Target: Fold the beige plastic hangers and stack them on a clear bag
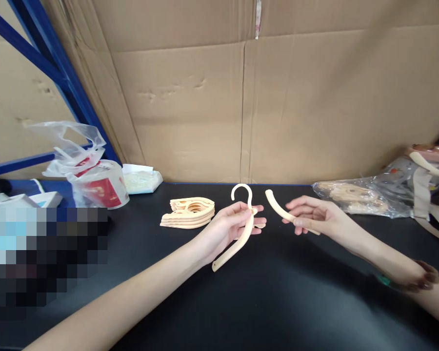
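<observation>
My left hand [231,225] is closed on a cream plastic hanger [244,237], whose hook points up and whose one visible long arm slants down to the left. Fingers of that hand hide part of the hanger's middle. To the right, my right hand [314,218] pinches a separate curved cream hanger arm [277,207] between thumb and fingers. A gap parts this piece from the hanger. Just left of my left hand lies a neat stack of folded cream hangers [188,214] on the black table [256,302].
At the right, a clear plastic bag [366,195] holds more cream pieces, beside a bag with a pale strap [421,192]. On the left stand a red-and-white plastic-wrapped roll [102,187], a tissue pack [141,180] and a blue metal frame [64,73]. Cardboard [183,112] walls the back.
</observation>
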`<action>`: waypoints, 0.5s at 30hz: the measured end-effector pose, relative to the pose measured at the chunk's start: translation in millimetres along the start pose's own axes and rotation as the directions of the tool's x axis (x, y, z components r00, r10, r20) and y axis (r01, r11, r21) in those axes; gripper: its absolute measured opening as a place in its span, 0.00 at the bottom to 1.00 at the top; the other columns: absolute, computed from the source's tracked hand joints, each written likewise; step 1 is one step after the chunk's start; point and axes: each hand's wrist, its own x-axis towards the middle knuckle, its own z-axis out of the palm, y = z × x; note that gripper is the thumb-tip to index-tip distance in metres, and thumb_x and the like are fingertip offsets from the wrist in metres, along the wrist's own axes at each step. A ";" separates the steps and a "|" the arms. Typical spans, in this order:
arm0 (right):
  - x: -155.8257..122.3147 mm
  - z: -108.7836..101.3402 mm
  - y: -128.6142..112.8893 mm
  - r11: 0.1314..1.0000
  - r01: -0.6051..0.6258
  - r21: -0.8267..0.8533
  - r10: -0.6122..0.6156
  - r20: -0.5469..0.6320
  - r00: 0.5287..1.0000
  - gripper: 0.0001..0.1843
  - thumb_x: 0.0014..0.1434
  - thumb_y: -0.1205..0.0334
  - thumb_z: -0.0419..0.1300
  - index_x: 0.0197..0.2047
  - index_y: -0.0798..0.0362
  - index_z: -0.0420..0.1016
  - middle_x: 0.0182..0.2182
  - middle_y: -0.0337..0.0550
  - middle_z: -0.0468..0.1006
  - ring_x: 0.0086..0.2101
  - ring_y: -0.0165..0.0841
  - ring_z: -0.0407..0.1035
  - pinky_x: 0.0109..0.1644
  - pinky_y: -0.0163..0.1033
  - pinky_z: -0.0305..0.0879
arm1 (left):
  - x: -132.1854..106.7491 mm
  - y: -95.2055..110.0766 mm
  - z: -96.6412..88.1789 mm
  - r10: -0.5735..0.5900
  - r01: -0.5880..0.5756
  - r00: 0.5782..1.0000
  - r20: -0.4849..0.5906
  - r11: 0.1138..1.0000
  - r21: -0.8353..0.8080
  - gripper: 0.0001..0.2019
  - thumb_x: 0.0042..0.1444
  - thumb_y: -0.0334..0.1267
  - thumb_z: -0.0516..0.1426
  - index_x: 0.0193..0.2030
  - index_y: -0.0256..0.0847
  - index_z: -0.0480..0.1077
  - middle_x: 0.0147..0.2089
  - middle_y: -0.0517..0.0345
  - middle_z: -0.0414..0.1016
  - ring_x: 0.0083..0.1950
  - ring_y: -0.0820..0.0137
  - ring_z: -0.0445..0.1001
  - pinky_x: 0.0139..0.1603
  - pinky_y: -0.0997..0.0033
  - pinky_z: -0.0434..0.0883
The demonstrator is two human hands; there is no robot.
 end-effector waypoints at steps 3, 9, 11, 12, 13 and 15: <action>0.0 4.8 3.7 0.983 0.111 -0.146 -0.099 0.083 0.992 0.24 0.61 0.47 0.58 0.57 0.49 0.67 0.38 0.45 0.79 0.33 0.36 0.74 0.42 0.46 0.71 | 0.6 0.2 -2.6 -0.001 0.000 1.000 0.012 0.998 0.066 0.06 0.60 0.36 0.61 0.36 0.37 0.69 0.62 0.47 0.67 0.54 0.58 0.75 0.49 0.63 0.76; -5.0 13.4 4.1 0.753 0.296 -0.588 -0.213 0.209 0.955 0.14 0.68 0.52 0.48 0.45 0.47 0.72 0.37 0.42 0.77 0.37 0.36 0.71 0.43 0.43 0.64 | 0.0 -2.7 -2.4 -0.076 0.054 0.995 0.069 0.959 0.278 0.12 0.58 0.44 0.63 0.38 0.37 0.72 0.54 0.47 0.73 0.40 0.65 0.80 0.31 0.72 0.77; -5.7 15.1 2.5 0.693 0.321 -0.646 -0.226 0.227 0.947 0.15 0.68 0.50 0.50 0.43 0.46 0.74 0.35 0.40 0.77 0.35 0.36 0.70 0.41 0.43 0.62 | -0.9 -4.3 -0.3 -0.113 0.088 0.992 0.060 0.940 0.330 0.13 0.56 0.46 0.63 0.40 0.37 0.72 0.47 0.48 0.75 0.36 0.66 0.80 0.29 0.72 0.76; -5.6 15.7 1.9 0.670 0.336 -0.662 -0.237 0.238 0.942 0.15 0.68 0.50 0.50 0.42 0.46 0.75 0.34 0.40 0.78 0.34 0.36 0.70 0.41 0.43 0.60 | -1.1 -5.1 0.7 -0.123 0.098 0.991 0.054 0.934 0.342 0.14 0.56 0.46 0.63 0.40 0.37 0.72 0.45 0.49 0.75 0.34 0.66 0.80 0.28 0.73 0.76; -5.4 16.1 1.5 0.653 0.351 -0.671 -0.250 0.246 0.936 0.16 0.68 0.50 0.50 0.40 0.46 0.76 0.34 0.40 0.78 0.33 0.35 0.70 0.41 0.43 0.59 | -1.1 -5.9 1.3 -0.128 0.103 0.991 0.049 0.931 0.350 0.14 0.55 0.47 0.64 0.39 0.37 0.72 0.42 0.50 0.76 0.32 0.66 0.80 0.27 0.73 0.75; -4.7 16.5 1.5 0.633 0.368 -0.681 -0.274 0.247 0.929 0.17 0.68 0.49 0.50 0.37 0.47 0.76 0.32 0.40 0.78 0.32 0.35 0.70 0.42 0.44 0.58 | -0.7 -7.1 1.5 -0.127 0.103 0.991 0.041 0.927 0.361 0.15 0.54 0.46 0.64 0.39 0.37 0.73 0.40 0.51 0.76 0.30 0.67 0.79 0.25 0.74 0.74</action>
